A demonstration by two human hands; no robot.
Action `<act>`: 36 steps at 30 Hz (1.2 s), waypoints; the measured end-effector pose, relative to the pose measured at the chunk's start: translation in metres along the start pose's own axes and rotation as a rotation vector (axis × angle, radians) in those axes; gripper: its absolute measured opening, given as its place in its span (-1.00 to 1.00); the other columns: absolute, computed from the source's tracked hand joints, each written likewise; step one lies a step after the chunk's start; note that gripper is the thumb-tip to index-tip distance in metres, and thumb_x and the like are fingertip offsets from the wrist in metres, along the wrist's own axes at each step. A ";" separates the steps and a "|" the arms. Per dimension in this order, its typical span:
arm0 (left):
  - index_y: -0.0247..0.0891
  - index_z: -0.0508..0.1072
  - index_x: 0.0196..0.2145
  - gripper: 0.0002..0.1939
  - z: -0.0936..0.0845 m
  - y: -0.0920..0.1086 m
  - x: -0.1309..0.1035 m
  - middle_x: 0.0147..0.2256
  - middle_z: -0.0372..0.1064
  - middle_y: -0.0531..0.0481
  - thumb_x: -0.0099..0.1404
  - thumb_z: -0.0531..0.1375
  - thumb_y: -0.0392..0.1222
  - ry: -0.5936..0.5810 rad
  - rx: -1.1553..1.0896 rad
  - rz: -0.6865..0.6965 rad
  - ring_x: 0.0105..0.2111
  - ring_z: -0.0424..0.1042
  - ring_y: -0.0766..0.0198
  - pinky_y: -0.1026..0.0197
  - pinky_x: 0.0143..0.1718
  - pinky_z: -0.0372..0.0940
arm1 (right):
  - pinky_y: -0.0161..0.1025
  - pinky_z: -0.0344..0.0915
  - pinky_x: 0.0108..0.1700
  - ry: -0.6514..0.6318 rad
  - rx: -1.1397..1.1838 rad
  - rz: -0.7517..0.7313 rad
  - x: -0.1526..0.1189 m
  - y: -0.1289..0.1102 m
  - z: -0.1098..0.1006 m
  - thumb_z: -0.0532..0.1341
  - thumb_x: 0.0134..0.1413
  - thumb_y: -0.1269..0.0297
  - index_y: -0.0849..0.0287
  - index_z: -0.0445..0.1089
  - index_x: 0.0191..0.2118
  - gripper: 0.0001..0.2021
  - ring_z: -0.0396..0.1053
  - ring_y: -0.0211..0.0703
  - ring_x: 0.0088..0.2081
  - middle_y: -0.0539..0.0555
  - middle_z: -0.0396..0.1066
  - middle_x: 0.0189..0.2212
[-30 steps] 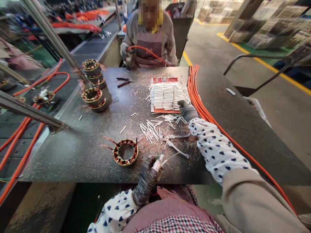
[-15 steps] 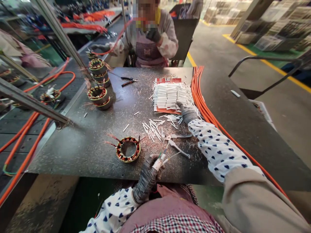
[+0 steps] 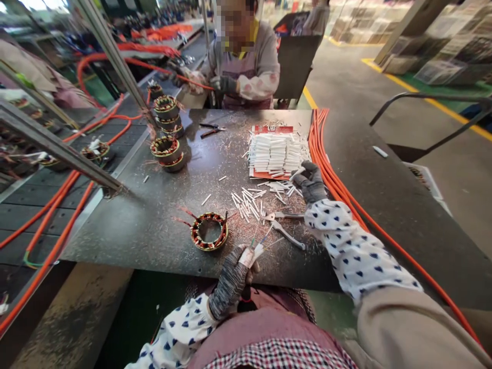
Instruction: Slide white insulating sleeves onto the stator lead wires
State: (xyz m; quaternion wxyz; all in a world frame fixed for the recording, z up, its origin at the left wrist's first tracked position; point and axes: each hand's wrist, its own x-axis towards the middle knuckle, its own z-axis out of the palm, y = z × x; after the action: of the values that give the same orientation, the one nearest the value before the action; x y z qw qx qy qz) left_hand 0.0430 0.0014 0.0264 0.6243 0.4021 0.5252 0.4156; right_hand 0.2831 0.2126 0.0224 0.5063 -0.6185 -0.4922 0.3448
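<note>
Fingers of the gloved right hand [image 3: 313, 183] pinch 1 slim white tube [image 3: 297, 173] just beside the near right corner of the tube stack [image 3: 271, 154]. Its long axis slants — the free end points left and slightly back toward the person. The left hand [image 3: 232, 271], also gloved, grips a pale cable end [image 3: 246, 257] over the near edge of the table [image 3: 126, 225]; at least 3 thin wires [image 3: 265, 237] fan from it, aimed forward and right. So the held tube lies forward and right of those wires, well apart from them, and they point roughly toward the right hand. Closer to the left hand is the wound ring [image 3: 220, 240], flat, with leads trailing left. Between the hands lie grey-handled pliers [image 3: 288, 234] — handles spread rightward — with loose tubes [image 3: 246, 205] scattered behind. Farther out, the stack rests on a red sheet [image 3: 257, 129], with an orange cable bundle [image 3: 321, 148] along its right side. Piled rings [image 3: 167, 154] stand beyond, left of dark cutters [image 3: 209, 134]; a co-worker [image 3: 248, 72] across the table handles an orange cable [image 3: 154, 67].
</note>
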 end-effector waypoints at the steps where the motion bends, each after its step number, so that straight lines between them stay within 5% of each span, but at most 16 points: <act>1: -0.23 0.39 -0.51 -0.44 -0.001 0.000 -0.001 -0.57 0.36 0.02 0.33 0.19 0.33 -0.006 0.006 0.000 -0.67 0.13 0.40 0.27 -0.61 0.04 | -0.03 0.50 -0.13 -0.030 0.088 0.038 -0.019 -0.005 0.003 0.33 0.03 0.03 -0.05 0.28 0.13 -0.46 0.49 -0.06 -0.18 0.06 0.50 -0.18; 5: -0.23 0.41 -0.53 -0.44 -0.001 0.002 -0.003 -0.63 0.33 0.02 0.33 0.19 0.33 -0.001 0.002 0.006 -0.65 0.23 0.35 0.26 -0.59 0.11 | -0.03 0.55 -0.19 -0.248 0.588 0.289 -0.106 -0.030 0.021 0.51 -0.14 0.17 -0.14 0.40 0.02 -0.46 0.48 -0.07 -0.21 0.00 0.49 -0.16; 8: -0.24 0.44 -0.49 -0.44 -0.001 0.003 -0.005 -0.63 0.36 0.01 0.22 0.26 0.38 0.003 -0.048 -0.049 -0.67 0.24 0.34 0.28 -0.62 0.09 | -0.09 0.58 -0.21 -0.248 0.771 0.392 -0.145 -0.041 0.035 0.56 -0.19 0.22 -0.13 0.44 -0.02 -0.45 0.49 -0.12 -0.21 -0.03 0.48 -0.18; 14: -0.25 0.48 -0.42 -0.45 -0.004 -0.001 -0.010 -0.62 0.41 0.01 0.26 0.24 0.36 -0.049 -0.075 -0.077 -0.72 0.18 0.39 0.29 -0.68 0.01 | -0.02 0.60 -0.06 -0.198 0.828 0.338 -0.156 -0.041 0.045 0.50 -0.08 0.23 -0.17 0.43 -0.03 -0.55 0.47 -0.20 -0.19 -0.10 0.45 -0.18; 21: -0.27 0.48 -0.43 -0.44 -0.011 -0.009 -0.014 -0.61 0.42 0.00 0.29 0.25 0.35 -0.078 -0.104 -0.077 -0.72 0.19 0.42 0.32 -0.69 -0.02 | -0.15 0.57 -0.18 -0.250 0.785 0.313 -0.153 -0.055 0.040 0.51 -0.11 0.26 -0.12 0.44 0.01 -0.49 0.50 -0.21 -0.24 -0.10 0.47 -0.22; 23: -0.28 0.50 -0.42 -0.43 -0.011 -0.011 -0.013 -0.62 0.40 0.01 0.29 0.26 0.37 -0.094 -0.159 -0.094 -0.72 0.19 0.42 0.32 -0.69 -0.01 | -0.17 0.54 -0.19 -0.359 0.766 0.284 -0.151 -0.054 0.038 0.53 -0.10 0.24 -0.11 0.42 0.03 -0.46 0.52 -0.19 -0.26 -0.10 0.50 -0.27; 26: -0.27 0.52 -0.34 -0.31 -0.009 -0.012 -0.010 -0.60 0.37 0.04 0.20 0.24 0.52 -0.104 -0.343 -0.206 -0.72 0.14 0.44 0.33 -0.70 -0.05 | -0.18 0.50 -0.21 -0.776 0.693 0.305 -0.158 -0.047 0.036 0.54 -0.07 0.19 -0.05 0.41 0.10 -0.41 0.54 -0.15 -0.30 -0.05 0.54 -0.34; 29: -0.26 0.49 -0.34 -0.16 -0.012 -0.004 -0.011 -0.60 0.30 0.08 0.03 0.21 0.69 -0.172 -0.443 -0.319 -0.74 0.05 0.47 0.34 -0.72 -0.14 | -0.09 0.53 -0.12 -1.099 0.706 0.489 -0.177 -0.038 0.034 0.52 -0.02 0.14 -0.07 0.35 0.24 -0.31 0.58 -0.06 -0.18 0.04 0.58 -0.13; 33: -0.26 0.46 -0.36 -0.32 -0.035 0.021 -0.018 -0.56 0.31 0.07 0.05 0.40 0.48 -0.346 -0.304 -0.293 -0.72 0.01 0.53 0.33 -0.68 -0.17 | -0.11 0.53 -0.10 -0.919 0.753 0.459 -0.193 -0.029 0.026 0.57 -0.11 0.23 -0.27 0.31 0.27 -0.20 0.56 -0.07 -0.10 -0.02 0.52 0.00; 36: -0.25 0.52 -0.26 -0.45 -0.059 0.034 -0.010 -0.50 0.38 0.05 0.09 0.46 0.29 -0.213 -0.264 -0.152 -0.71 0.01 0.53 0.32 -0.67 -0.15 | -0.20 0.46 -0.18 -0.780 0.607 0.412 -0.190 -0.020 0.024 0.55 -0.04 0.18 -0.08 0.44 0.10 -0.44 0.51 -0.13 -0.16 0.03 0.54 -0.06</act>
State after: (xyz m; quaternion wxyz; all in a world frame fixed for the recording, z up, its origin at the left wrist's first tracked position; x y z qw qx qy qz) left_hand -0.0194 0.0075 0.0545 0.7533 0.3175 0.4261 0.3874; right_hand 0.2028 0.0380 0.0216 0.3638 -0.3540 -0.3902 0.7682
